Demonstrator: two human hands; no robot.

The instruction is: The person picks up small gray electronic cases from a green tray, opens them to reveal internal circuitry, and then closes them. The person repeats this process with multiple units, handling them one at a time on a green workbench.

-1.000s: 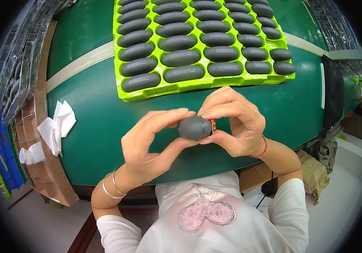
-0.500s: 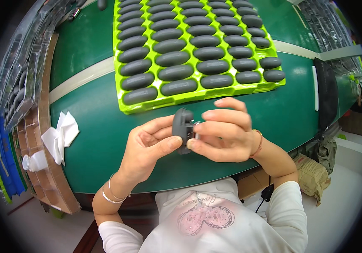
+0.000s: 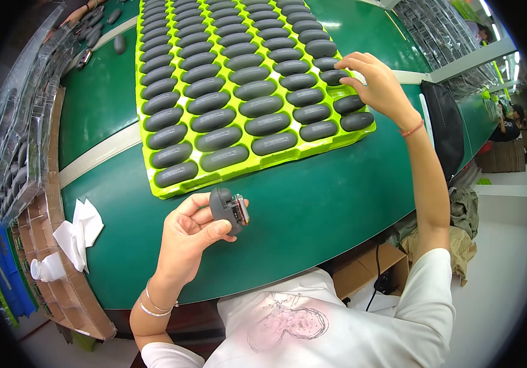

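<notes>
Hovering with right hand [image 3: 379, 86] half-open, hold unclear, at right end of crosswise oval shell [image 3: 332, 77], pinching opened case [image 3: 222, 206] in left hand [image 3: 187, 236].

Dark grey case [image 3: 218, 203]: smooth matt plastic. Lime tray [image 3: 303, 146]: glossy plastic. Green tabletop [image 3: 312, 196]: smooth, faintly shiny.

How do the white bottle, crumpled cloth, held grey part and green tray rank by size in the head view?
Green tray
Crumpled cloth
Held grey part and white bottle: too close to rank
</notes>
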